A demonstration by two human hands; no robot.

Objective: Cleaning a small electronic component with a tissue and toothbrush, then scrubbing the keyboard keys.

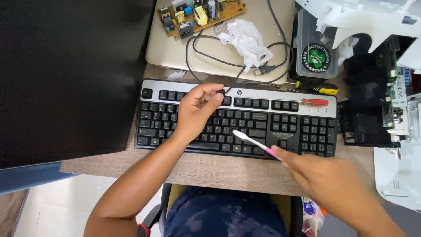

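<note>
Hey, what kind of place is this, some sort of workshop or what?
Probably a home electronics repair desk. A bare circuit board lies on a closed laptop, screwdrivers sit by the keyboard, and an opened white machine stands on the right.

1 screen, 2 labels, 1 lidded box and a scrap of wrapper

A large dark screen, blank and black, fills the left side, its lower edge over the wooden desk. At the top right stands a clear plastic box with a grey lid, bearing a round black sticker with a green clover shape and a white ring. A small grey rectangular notice label sits on the black keyboard, between its main keys and number pad. A colourful wrapper, partly hidden, shows at the bottom right.
</note>
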